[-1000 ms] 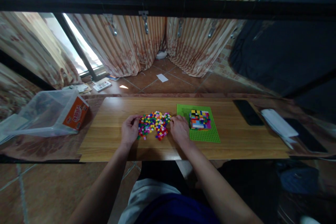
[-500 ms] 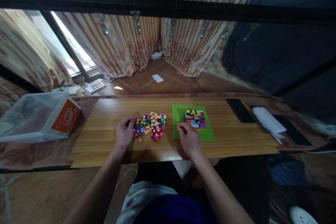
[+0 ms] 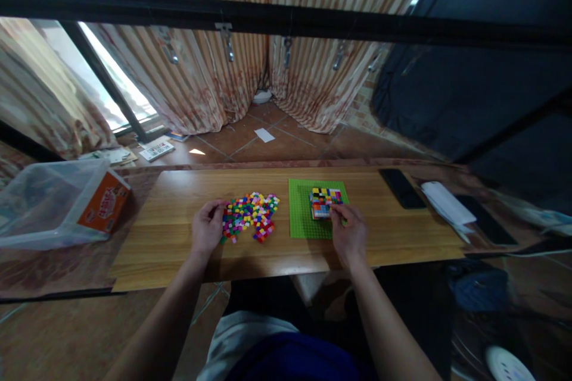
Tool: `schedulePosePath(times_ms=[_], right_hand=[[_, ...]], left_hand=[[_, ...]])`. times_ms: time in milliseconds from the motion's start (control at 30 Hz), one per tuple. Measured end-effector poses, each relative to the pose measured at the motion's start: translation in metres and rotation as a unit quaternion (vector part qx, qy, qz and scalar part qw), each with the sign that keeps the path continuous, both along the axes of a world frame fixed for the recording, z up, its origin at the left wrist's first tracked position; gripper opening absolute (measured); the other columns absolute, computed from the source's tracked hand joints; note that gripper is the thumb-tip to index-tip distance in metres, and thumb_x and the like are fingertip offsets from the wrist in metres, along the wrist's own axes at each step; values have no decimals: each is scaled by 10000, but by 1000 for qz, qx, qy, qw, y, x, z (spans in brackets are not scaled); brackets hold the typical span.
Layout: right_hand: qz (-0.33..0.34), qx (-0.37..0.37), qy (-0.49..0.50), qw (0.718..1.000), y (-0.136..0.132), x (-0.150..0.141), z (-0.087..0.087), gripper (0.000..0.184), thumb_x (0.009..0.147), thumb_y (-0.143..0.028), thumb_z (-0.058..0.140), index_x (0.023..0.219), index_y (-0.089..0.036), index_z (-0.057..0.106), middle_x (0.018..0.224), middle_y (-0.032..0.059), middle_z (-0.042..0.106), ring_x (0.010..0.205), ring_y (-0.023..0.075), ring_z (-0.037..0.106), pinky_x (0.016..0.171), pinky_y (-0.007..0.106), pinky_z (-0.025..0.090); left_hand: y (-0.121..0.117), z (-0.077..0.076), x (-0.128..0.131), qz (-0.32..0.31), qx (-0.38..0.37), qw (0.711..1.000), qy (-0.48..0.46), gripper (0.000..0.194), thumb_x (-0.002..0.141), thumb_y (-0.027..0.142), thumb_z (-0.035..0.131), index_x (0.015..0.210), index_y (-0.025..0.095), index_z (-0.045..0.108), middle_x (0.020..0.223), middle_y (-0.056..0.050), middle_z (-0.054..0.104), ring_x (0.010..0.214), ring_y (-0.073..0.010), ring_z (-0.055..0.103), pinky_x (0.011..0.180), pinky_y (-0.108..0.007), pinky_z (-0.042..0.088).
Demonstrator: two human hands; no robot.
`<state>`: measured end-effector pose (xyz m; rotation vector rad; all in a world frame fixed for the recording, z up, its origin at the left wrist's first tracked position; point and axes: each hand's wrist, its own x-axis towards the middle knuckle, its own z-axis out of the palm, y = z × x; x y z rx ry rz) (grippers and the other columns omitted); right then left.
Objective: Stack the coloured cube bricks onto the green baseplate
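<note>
A loose heap of small multicoloured toy bricks [image 3: 252, 214] lies on the wooden table. My left hand [image 3: 208, 227] rests at the heap's left edge with its fingers curled together; whatever they hold, if anything, is hidden. To the right lies a green studded baseplate [image 3: 300, 223], bearing a low, block-shaped stack of coloured bricks [image 3: 324, 196]. My right hand [image 3: 349, 232] is at the front right of this stack, thumb and finger pinched on a small brick that is mostly hidden. The fingertips cover the stack's right front corner.
A clear plastic bin [image 3: 58, 202] with an orange label stands left of the wooden table [image 3: 161, 238]. A dark phone [image 3: 402, 188] lies on the table's right part. Beyond it are a white object [image 3: 447, 205] and another dark flat slab [image 3: 485, 220].
My right hand has moved from the heap's right edge across the baseplate to the stack, carrying a small brick that looked yellow. My left hand stays beside the heap. The view has shifted slightly.
</note>
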<state>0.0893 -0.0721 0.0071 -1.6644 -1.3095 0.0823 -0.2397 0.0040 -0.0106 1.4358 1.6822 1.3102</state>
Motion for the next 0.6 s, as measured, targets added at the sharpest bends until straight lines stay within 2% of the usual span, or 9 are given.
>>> schedulePosePath(times_ms=[233,433,600], right_hand=[[-23,17,-33,999,13,2,-3,247,874,-362,578,896,-199,762,1060,117,617,1035,245,546,923,442,457],[-35,16,27,999,15,-1,-7,240,850,-372,602,905,-200,760,1095,111,600,1072,252,539,943,454,436],[-48,15,30,998,14,-3,-12,200,827,-350,628,870,-206,761,1131,111,603,1115,266,525,980,484,400]], left_hand=[[-1,3,1,-3,-7,1000,8,275,797,354,553,893,161,724,913,-69,751,858,-198,679,809,-294,536],[0,1,1,-1,-5,1000,7,287,796,369,557,905,162,724,914,-68,750,848,-198,681,793,-290,538],[0,0,0,2,-5,1000,5,285,791,364,560,907,165,728,915,-65,752,856,-200,684,804,-291,540]])
